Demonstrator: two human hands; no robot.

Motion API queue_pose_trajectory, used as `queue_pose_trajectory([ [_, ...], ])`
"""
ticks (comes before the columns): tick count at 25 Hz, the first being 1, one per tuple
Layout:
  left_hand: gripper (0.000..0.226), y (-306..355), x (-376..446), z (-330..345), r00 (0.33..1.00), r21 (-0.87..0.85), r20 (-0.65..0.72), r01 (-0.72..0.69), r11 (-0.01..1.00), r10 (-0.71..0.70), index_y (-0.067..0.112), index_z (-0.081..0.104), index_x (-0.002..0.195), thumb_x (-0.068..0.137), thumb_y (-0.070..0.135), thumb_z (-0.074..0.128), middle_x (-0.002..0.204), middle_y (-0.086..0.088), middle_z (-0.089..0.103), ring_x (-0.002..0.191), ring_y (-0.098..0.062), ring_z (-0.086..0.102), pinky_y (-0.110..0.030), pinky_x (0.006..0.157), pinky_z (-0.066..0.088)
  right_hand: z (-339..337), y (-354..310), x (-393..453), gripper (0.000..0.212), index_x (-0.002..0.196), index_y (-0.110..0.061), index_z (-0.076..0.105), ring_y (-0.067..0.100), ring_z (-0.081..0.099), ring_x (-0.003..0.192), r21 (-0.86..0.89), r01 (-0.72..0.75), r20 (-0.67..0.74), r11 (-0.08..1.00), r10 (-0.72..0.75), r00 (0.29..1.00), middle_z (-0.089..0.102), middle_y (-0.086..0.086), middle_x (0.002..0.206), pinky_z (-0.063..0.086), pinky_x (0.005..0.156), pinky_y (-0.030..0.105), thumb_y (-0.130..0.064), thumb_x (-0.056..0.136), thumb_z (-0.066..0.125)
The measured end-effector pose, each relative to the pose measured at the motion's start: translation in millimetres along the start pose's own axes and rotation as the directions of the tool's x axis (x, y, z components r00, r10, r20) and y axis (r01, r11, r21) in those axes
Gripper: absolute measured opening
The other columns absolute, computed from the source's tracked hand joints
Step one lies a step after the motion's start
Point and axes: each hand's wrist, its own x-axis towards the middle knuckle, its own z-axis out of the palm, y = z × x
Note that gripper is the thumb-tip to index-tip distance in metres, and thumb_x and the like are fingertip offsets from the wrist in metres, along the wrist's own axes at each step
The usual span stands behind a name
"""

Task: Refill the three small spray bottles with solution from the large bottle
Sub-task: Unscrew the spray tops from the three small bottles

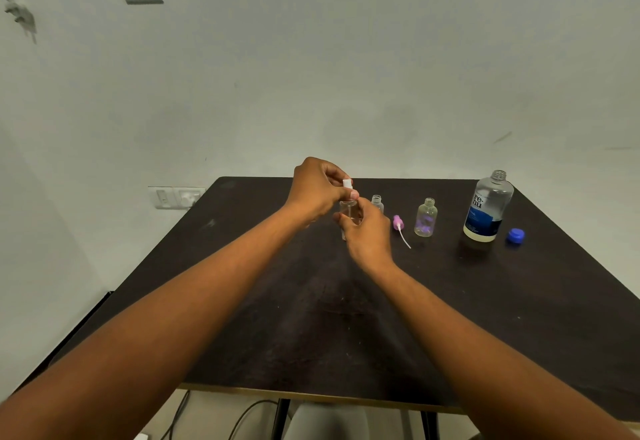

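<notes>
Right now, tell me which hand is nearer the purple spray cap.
Right. The right hand, holding a small bottle, sits just left of the purple spray cap; the left hand is farther left.

One head-worn wide-angle view looks forward and down over the dark table (346, 335), toward the wall (346, 76).

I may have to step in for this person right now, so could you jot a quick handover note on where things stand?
Left hand pinches the white spray top at the neck of a small clear bottle, which the right hand grips.
Two more small bottles, and, stand open on the table; a purple spray top lies between them.
The large bottle stands uncapped at the right, its blue cap beside it.
Fill levels are unclear. Left: check them, top up, refit the tops.
</notes>
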Motion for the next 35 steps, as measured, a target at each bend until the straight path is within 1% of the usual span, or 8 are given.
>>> queue_pose_trajectory([
  [4, 0.031, 0, 3, 2, 1.000, 0.054, -0.013, 0.004, 0.999, -0.003, 0.009, 0.078, 0.097, 0.071, 0.017, 0.093, 0.088, -0.002, 0.077, 0.080, -0.011, 0.074, -0.023, 0.073, 0.060, 0, 0, 2, 0.027, 0.123, -0.014, 0.066, 0.005, 0.067, 0.085, 0.026, -0.003, 0.007, 1.000, 0.003, 1.000, 0.069, -0.003, 0.100, 0.049, 0.063, 0.009, -0.015, 0.096, 0.069],
  [9, 0.031, 4, 7, -18, 0.967, -0.216, 0.251, 0.009, 0.976, 0.047, 0.000, 0.074, 0.114, 0.084, -0.008, 0.076, 0.104, -0.010, 0.079, 0.096, -0.015, 0.077, -0.021, 0.079, 0.059, -8, -8, 8, 0.033, 0.125, -0.019, 0.066, 0.019, 0.069, 0.105, 0.087, 0.004, 0.067, 0.996, -0.010, 0.998, 0.071, 0.001, 0.113, 0.060, 0.090, 0.046, -0.023, 0.092, 0.073],
  [12, 0.028, 7, 6, -17, 0.985, -0.198, 0.165, -0.016, 0.980, 0.050, 0.001, 0.076, 0.109, 0.082, -0.005, 0.080, 0.098, -0.008, 0.080, 0.090, -0.012, 0.078, -0.026, 0.079, 0.062, -9, -10, 8, 0.031, 0.121, -0.018, 0.068, 0.018, 0.069, 0.106, 0.066, 0.033, 0.051, 0.997, -0.036, 0.998, 0.072, -0.001, 0.112, 0.060, 0.091, 0.041, -0.024, 0.091, 0.074],
  [17, 0.039, 18, 2, 3, 0.984, 0.193, -0.170, -0.017, 0.981, 0.050, 0.012, 0.073, 0.078, 0.062, 0.039, 0.097, 0.072, 0.006, 0.071, 0.067, -0.008, 0.070, -0.023, 0.062, 0.059, -7, -12, 4, 0.022, 0.110, -0.015, 0.069, 0.005, 0.065, 0.076, 0.032, 0.044, -0.025, 0.999, -0.043, 0.999, 0.069, -0.009, 0.085, 0.052, 0.065, 0.022, -0.021, 0.090, 0.075],
  [19, 0.033, 19, 5, -1, 0.993, 0.143, -0.101, -0.044, 0.989, 0.059, 0.013, 0.075, 0.086, 0.068, 0.032, 0.094, 0.079, 0.005, 0.073, 0.075, -0.010, 0.072, -0.026, 0.071, 0.062, -9, -14, 6, 0.022, 0.112, -0.015, 0.070, 0.001, 0.064, 0.078, 0.018, 0.048, -0.022, 0.999, -0.048, 0.999, 0.069, -0.009, 0.089, 0.046, 0.065, 0.012, -0.020, 0.091, 0.075],
  [23, 0.029, 15, 8, -19, 0.973, -0.057, 0.192, -0.116, 0.992, 0.125, 0.012, 0.078, 0.109, 0.087, -0.006, 0.073, 0.106, 0.003, 0.079, 0.101, -0.010, 0.074, -0.032, 0.094, 0.060, -14, -15, 9, 0.025, 0.112, -0.015, 0.071, 0.012, 0.068, 0.092, 0.016, 0.060, -0.028, 0.998, -0.059, 0.998, 0.073, -0.002, 0.099, 0.049, 0.073, 0.020, -0.024, 0.089, 0.076],
  [31, 0.031, 13, 4, -8, 0.995, 0.211, -0.064, -0.057, 0.976, 0.072, 0.011, 0.076, 0.083, 0.070, 0.033, 0.094, 0.075, 0.005, 0.072, 0.068, -0.004, 0.068, -0.018, 0.063, 0.055, -1, -10, -1, 0.029, 0.115, -0.017, 0.071, 0.010, 0.069, 0.096, 0.011, 0.033, -0.016, 0.999, -0.033, 0.999, 0.073, -0.005, 0.100, 0.058, 0.085, 0.032, -0.026, 0.088, 0.078],
  [35, 0.023, 3, 9, -18, 0.990, -0.100, 0.138, -0.001, 0.995, 0.015, 0.004, 0.075, 0.095, 0.078, 0.014, 0.088, 0.091, -0.007, 0.077, 0.086, -0.018, 0.075, -0.029, 0.081, 0.062, -1, -9, 1, 0.037, 0.120, -0.018, 0.069, 0.015, 0.069, 0.104, 0.031, 0.001, 0.001, 1.000, -0.001, 1.000, 0.074, -0.001, 0.110, 0.058, 0.093, 0.041, -0.029, 0.087, 0.079],
])
